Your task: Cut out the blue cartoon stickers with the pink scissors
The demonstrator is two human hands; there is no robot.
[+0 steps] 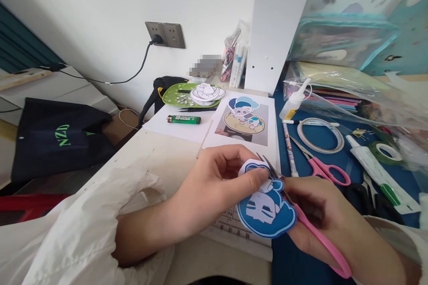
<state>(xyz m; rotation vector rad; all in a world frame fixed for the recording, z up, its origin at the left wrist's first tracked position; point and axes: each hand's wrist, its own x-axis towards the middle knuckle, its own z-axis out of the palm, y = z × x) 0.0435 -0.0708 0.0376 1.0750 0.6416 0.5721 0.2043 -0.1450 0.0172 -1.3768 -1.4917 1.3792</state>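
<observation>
Between thumb and fingers, my left hand (220,178) pinches a paper cutout (264,213) of a blue-and-white cartoon figure. A white paper margin still shows along its upper edge. My right hand (317,213) is closed around pink-handled scissors (321,236). Their blades reach over the cutout's upper right edge, close to my left thumb, with the tips slightly apart. Part of the blades is hidden behind the cutout and my fingers. Just beyond my hands lies a printed picture sheet (272,138) with a cartoon figure in a yellow shell, and blue paper pieces rest at its top.
A green lighter (183,119) and a green tray (170,93) with a paper drawing lie ahead. At right are a tape roll (339,142), other pink scissors (329,171), a glue bottle (294,102), a white tube (377,173) and black-handled scissors (371,200).
</observation>
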